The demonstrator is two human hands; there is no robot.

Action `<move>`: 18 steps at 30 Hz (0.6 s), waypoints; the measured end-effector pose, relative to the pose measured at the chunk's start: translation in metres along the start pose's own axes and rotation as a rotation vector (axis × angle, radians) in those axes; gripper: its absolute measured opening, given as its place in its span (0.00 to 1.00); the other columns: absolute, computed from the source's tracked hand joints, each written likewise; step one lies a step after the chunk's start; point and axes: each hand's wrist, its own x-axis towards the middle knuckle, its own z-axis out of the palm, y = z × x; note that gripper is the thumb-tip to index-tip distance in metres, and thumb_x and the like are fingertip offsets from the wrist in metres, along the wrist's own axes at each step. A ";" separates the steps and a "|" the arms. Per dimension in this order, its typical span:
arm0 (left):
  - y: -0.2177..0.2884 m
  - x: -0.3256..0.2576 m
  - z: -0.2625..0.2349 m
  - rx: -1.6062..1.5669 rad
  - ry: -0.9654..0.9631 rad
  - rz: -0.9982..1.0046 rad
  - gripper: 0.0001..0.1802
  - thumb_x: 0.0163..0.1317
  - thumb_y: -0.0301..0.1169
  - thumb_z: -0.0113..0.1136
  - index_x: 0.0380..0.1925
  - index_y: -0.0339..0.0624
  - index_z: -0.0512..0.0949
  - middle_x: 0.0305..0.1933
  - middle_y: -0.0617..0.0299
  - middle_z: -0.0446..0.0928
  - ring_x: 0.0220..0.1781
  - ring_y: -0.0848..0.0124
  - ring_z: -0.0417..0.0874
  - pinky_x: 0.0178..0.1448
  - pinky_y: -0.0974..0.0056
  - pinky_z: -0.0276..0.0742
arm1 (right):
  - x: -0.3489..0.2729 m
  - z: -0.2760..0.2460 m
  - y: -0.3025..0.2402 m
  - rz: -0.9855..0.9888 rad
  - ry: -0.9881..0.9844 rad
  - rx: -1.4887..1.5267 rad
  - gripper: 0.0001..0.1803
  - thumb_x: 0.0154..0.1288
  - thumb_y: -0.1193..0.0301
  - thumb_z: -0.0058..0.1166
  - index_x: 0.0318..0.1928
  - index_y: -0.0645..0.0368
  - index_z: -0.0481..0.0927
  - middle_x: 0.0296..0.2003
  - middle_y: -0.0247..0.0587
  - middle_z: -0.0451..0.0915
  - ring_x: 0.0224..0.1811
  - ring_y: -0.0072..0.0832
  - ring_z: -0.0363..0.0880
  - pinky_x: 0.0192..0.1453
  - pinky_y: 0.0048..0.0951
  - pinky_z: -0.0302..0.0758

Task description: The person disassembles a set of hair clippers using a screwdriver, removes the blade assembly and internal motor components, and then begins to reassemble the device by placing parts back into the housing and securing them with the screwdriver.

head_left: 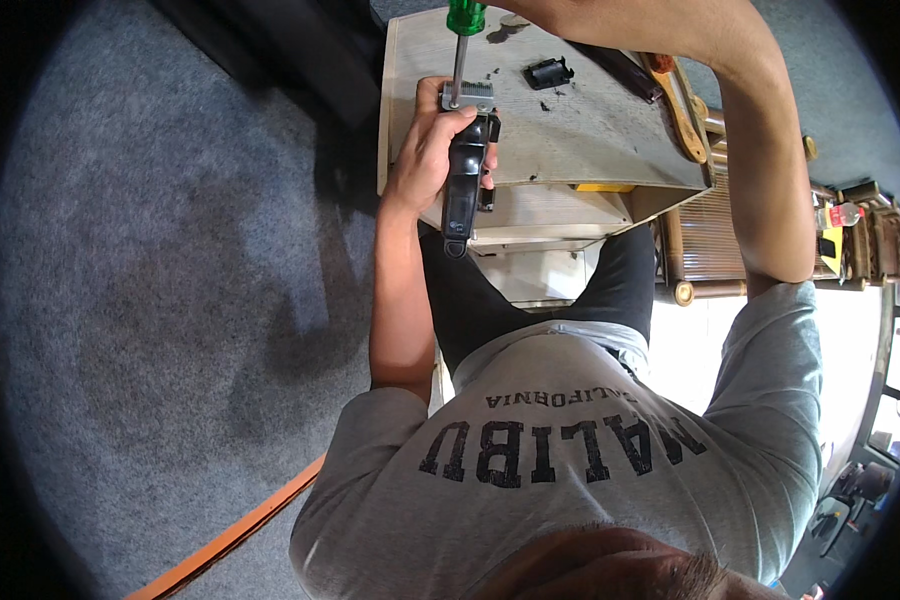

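My left hand (425, 150) grips a black hair clipper (463, 178) at the near edge of a small pale table (610, 135). The clipper's metal blade (468, 96) points away from me. A screwdriver (457, 62) with a green handle stands upright with its tip on the blade. My right hand (570, 14) reaches in along the top edge and holds the screwdriver's handle; its fingers are mostly cut off by the frame. A small black clipper part (548, 73) lies on the table beyond, with tiny dark bits (545, 105) beside it.
A wooden stick (678, 100) and a dark strip (620, 68) lie on the table's right side. A bamboo rack (715, 240) with a bottle (838, 214) stands to the right. Grey carpet (170, 260) spreads left, with an orange strip (240, 535) across it.
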 end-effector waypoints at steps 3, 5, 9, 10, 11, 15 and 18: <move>-0.002 0.005 0.001 -0.014 0.000 -0.008 0.13 0.76 0.34 0.48 0.56 0.48 0.62 0.50 0.49 0.78 0.32 0.64 0.85 0.28 0.58 0.86 | 0.030 -0.024 -0.045 0.324 -0.201 -0.032 0.17 0.80 0.61 0.56 0.42 0.64 0.77 0.19 0.46 0.78 0.19 0.41 0.78 0.29 0.43 0.74; -0.002 0.005 0.000 -0.002 -0.046 0.025 0.13 0.76 0.34 0.48 0.55 0.48 0.62 0.50 0.49 0.78 0.32 0.64 0.85 0.28 0.59 0.86 | 0.030 -0.033 -0.051 0.751 -0.439 -0.089 0.16 0.80 0.61 0.57 0.42 0.63 0.76 0.18 0.45 0.77 0.19 0.41 0.78 0.28 0.43 0.74; -0.001 0.005 0.002 0.009 -0.033 0.026 0.13 0.76 0.34 0.49 0.55 0.48 0.62 0.50 0.49 0.78 0.32 0.64 0.85 0.28 0.59 0.86 | 0.014 -0.031 -0.038 0.367 -0.234 -0.075 0.17 0.78 0.62 0.60 0.41 0.65 0.76 0.17 0.46 0.76 0.19 0.41 0.78 0.27 0.44 0.73; -0.001 0.005 0.001 0.010 -0.028 0.017 0.13 0.76 0.34 0.49 0.55 0.48 0.62 0.50 0.49 0.78 0.32 0.64 0.85 0.28 0.59 0.86 | 0.023 -0.029 -0.047 0.480 -0.234 -0.086 0.18 0.77 0.61 0.61 0.40 0.66 0.77 0.16 0.46 0.76 0.18 0.41 0.78 0.27 0.44 0.73; -0.001 0.004 0.000 0.010 -0.023 0.009 0.13 0.76 0.35 0.49 0.55 0.48 0.62 0.49 0.49 0.78 0.32 0.64 0.85 0.28 0.60 0.86 | 0.032 -0.028 -0.056 0.592 -0.233 -0.099 0.19 0.77 0.60 0.61 0.39 0.66 0.77 0.16 0.46 0.75 0.18 0.41 0.78 0.26 0.44 0.72; 0.001 0.002 0.001 0.000 -0.002 -0.002 0.13 0.76 0.35 0.49 0.55 0.48 0.62 0.49 0.49 0.78 0.32 0.64 0.85 0.28 0.59 0.86 | 0.008 -0.035 -0.043 0.401 -0.198 0.034 0.17 0.76 0.62 0.62 0.40 0.66 0.76 0.18 0.48 0.76 0.20 0.42 0.79 0.28 0.44 0.74; 0.000 0.007 0.006 -0.015 -0.009 -0.017 0.12 0.76 0.34 0.48 0.55 0.48 0.62 0.49 0.49 0.78 0.31 0.63 0.85 0.28 0.59 0.86 | 0.009 -0.044 -0.038 0.343 -0.307 -0.086 0.15 0.74 0.65 0.63 0.41 0.65 0.76 0.21 0.49 0.79 0.23 0.42 0.81 0.31 0.43 0.76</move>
